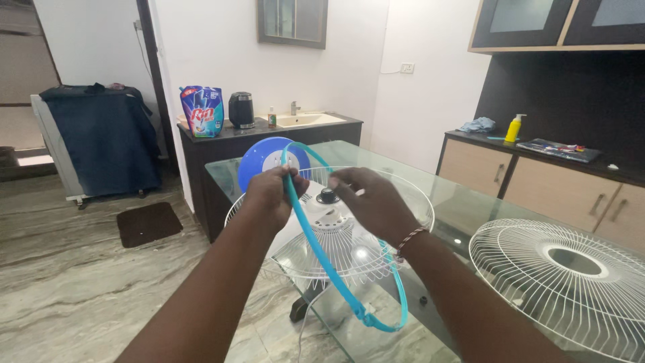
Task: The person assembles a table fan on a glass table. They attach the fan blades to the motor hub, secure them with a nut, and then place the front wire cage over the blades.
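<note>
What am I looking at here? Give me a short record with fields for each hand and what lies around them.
left hand: closed around the blue plastic ring, held up on edge
right hand: by the ring's upper part, over the fan motor; grip unclear
under the hands: white wire fan guard around the motor
table: glass table
to the right: second white fan guard, lying flat
behind: blue fan base
</note>
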